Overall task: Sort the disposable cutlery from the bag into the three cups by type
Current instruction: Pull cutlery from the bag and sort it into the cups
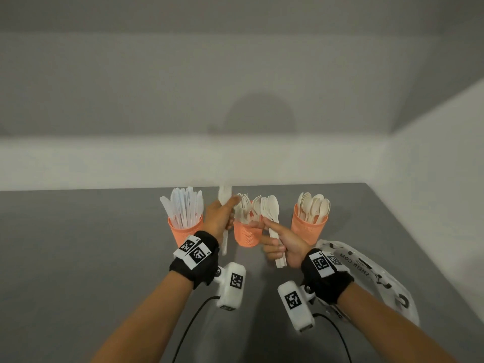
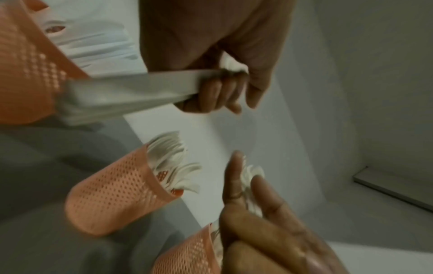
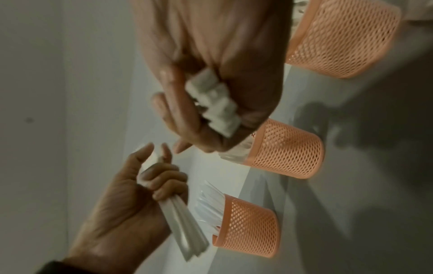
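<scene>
Three orange mesh cups stand in a row: the left cup (image 1: 183,233) holds knives, the middle cup (image 1: 247,237) forks, the right cup (image 1: 309,229) spoons. My left hand (image 1: 222,218) grips an upright bundle of white cutlery (image 1: 224,196) between the left and middle cups; blur hides its type. My right hand (image 1: 275,243) grips a second bundle (image 1: 271,213) with spoon heads on top, in front of the middle cup. The wrist views show each fist closed on its bundle: left bundle (image 2: 140,89), right bundle (image 3: 211,103).
A white plastic bag (image 1: 366,271) lies crumpled on the grey table (image 1: 78,244) at my right wrist. White walls close off the back and right side. Black cables run from the wrist cameras toward me.
</scene>
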